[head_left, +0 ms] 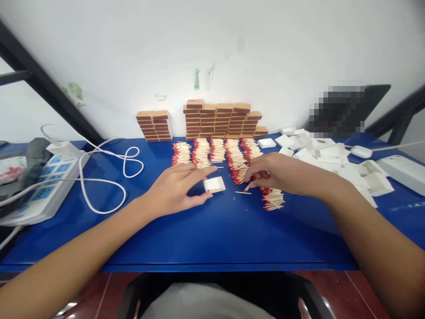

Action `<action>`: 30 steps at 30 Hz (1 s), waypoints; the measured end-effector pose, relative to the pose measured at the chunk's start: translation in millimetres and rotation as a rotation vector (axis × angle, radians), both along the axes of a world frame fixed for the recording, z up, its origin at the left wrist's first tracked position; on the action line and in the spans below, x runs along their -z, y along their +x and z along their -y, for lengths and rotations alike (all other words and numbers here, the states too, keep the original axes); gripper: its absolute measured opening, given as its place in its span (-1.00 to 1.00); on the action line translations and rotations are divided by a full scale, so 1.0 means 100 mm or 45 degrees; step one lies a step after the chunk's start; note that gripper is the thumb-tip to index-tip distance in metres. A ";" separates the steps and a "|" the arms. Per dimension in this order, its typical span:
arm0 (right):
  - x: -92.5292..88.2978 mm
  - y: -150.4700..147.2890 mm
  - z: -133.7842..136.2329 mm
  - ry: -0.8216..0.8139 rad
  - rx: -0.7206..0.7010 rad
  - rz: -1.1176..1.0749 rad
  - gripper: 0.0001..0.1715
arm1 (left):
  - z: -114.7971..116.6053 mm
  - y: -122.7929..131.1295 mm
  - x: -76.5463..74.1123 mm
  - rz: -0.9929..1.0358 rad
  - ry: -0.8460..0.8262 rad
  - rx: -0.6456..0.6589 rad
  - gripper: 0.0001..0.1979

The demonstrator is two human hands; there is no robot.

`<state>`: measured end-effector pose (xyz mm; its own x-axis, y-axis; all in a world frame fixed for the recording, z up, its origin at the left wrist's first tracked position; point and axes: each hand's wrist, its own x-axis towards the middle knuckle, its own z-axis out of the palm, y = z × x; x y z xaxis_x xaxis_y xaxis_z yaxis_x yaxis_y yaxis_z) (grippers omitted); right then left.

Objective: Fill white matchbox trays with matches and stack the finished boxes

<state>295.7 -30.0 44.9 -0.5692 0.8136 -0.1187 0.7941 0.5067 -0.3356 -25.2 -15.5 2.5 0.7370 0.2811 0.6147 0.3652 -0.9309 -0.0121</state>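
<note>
A small white matchbox tray (218,183) lies on the blue table, with a matchstick or two inside along its near edge. My left hand (177,188) steadies it, thumb at the near side and forefinger at the far side. To the right, my right hand (270,173) pinches a matchstick (247,188) between thumb and fingertips, just above the table. One loose matchstick (243,192) lies right below those fingertips. Rows of red-tipped matchsticks (201,153) spread behind both hands, and another pile (274,199) shows under my right wrist.
Stacked matchboxes (224,119) stand against the wall, with a smaller stack (154,126) to their left. White empty trays (327,153) are heaped at the right, before a dark screen (341,110). A power strip (49,181) and looped white cable (99,210) occupy the left.
</note>
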 end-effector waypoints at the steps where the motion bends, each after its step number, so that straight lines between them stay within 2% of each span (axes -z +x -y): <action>1: 0.00 0.00 0.00 0.006 -0.001 0.001 -0.71 | 0.00 0.00 0.00 0.003 0.003 0.001 -0.50; 11: 0.01 0.01 0.00 0.010 0.019 -0.033 -0.66 | 0.01 -0.01 0.01 -0.038 -0.026 -0.032 -0.50; 18: 0.02 0.00 -0.01 -0.039 0.013 -0.020 -0.80 | 0.01 -0.01 0.01 -0.051 -0.032 -0.034 -0.51; 23: 0.07 -0.01 0.02 -0.062 0.091 0.046 -0.83 | 0.01 -0.01 0.01 -0.044 -0.036 -0.025 -0.50; 30: 0.04 -0.07 0.07 -0.022 0.060 0.078 -0.82 | 0.02 -0.01 0.00 -0.039 -0.063 -0.030 -0.48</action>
<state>288.8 -36.8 40.4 -0.5214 0.8369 -0.1664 0.8363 0.4625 -0.2944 -25.7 -17.2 2.6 0.7478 0.3282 0.5771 0.3874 -0.9216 0.0220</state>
